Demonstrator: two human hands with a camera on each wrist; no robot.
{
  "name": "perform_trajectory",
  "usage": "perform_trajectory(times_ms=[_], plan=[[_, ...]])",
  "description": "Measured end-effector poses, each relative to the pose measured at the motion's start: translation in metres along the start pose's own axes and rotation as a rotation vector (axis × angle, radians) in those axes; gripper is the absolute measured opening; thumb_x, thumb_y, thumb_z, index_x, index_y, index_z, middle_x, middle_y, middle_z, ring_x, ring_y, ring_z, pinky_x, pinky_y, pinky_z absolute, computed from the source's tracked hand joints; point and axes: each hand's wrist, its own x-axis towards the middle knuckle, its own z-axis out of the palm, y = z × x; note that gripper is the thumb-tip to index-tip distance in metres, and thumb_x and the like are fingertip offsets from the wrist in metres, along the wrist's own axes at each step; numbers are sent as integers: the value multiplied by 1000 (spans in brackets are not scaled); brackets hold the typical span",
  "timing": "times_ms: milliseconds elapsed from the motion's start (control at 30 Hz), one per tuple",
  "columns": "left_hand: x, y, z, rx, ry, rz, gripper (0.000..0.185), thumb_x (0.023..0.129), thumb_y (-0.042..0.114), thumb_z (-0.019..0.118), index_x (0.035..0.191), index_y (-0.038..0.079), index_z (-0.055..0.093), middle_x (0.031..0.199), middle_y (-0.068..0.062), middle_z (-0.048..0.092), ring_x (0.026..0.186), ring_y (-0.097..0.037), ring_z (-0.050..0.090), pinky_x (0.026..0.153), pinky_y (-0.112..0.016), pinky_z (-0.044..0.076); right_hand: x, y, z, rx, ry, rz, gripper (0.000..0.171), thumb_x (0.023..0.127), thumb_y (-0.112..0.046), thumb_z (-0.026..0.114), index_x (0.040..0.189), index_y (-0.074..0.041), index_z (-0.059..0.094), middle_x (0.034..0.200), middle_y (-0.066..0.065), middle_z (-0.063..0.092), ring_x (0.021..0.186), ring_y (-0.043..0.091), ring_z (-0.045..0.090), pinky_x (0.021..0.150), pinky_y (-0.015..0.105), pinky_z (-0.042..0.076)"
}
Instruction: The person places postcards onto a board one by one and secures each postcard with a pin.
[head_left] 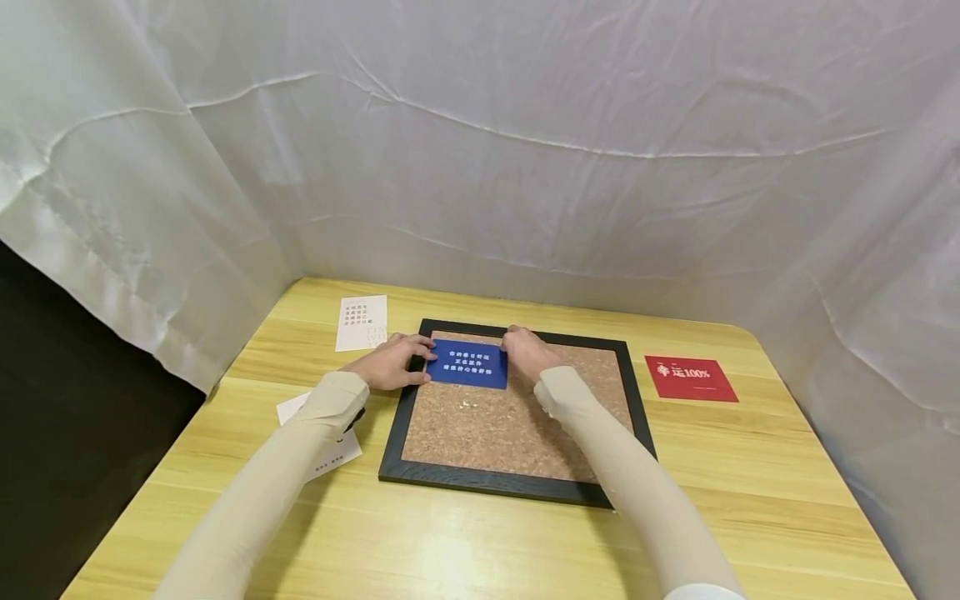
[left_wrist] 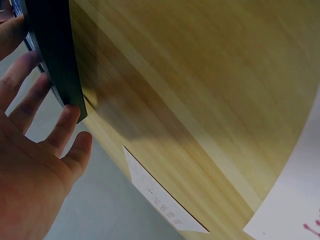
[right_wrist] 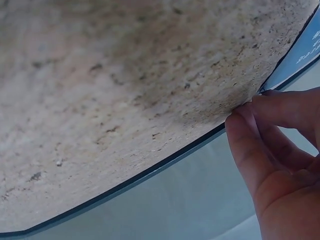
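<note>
A blue card (head_left: 468,364) with white writing lies on a cork board (head_left: 480,433) in a black frame (head_left: 517,487), near its upper left. My left hand (head_left: 393,363) spreads its fingers over the frame's left bar and touches the card's left edge. In the left wrist view, the fingers (left_wrist: 32,100) rest along the dark frame. My right hand (head_left: 528,354) is at the card's upper right corner. Its thumb and forefinger (right_wrist: 272,107) pinch together there in the right wrist view; what lies between the fingertips is hidden. Small clear bits (head_left: 467,404) lie on the cork below the card.
A white card (head_left: 362,321) with printed lines lies at the back left of the wooden table (head_left: 450,542). Another white card (head_left: 333,454) is partly under my left forearm. To the board's right lies a red card (head_left: 692,379). Pale cloth (head_left: 525,208) hangs behind the table.
</note>
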Motion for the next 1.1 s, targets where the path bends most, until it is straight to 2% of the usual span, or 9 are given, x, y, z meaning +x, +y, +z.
perform_trajectory(times_ms=[433,733,1100], plan=[[0,1,0,-2,-6,1,47,98,29,71,139,6,64,162,-16,44,148,-44,37,122,-62,30,-2,-6,4,-129,42,-36,18,97,4,65,110,-2,77,108,16,72,97,26,74,83,31,62],[1,-1,1,-5,-10,-9,49,98,29,71,140,6,64,162,-15,43,148,-44,36,122,-61,30,-3,-8,2,-131,28,-31,19,99,1,65,114,-1,76,113,17,71,102,29,72,88,35,62],[2,-2,2,-9,-1,5,48,98,29,71,140,6,64,162,-15,44,147,-43,37,122,-60,31,-7,-11,2,-178,49,-37,20,100,-1,64,115,-3,78,113,16,71,102,29,71,88,35,62]])
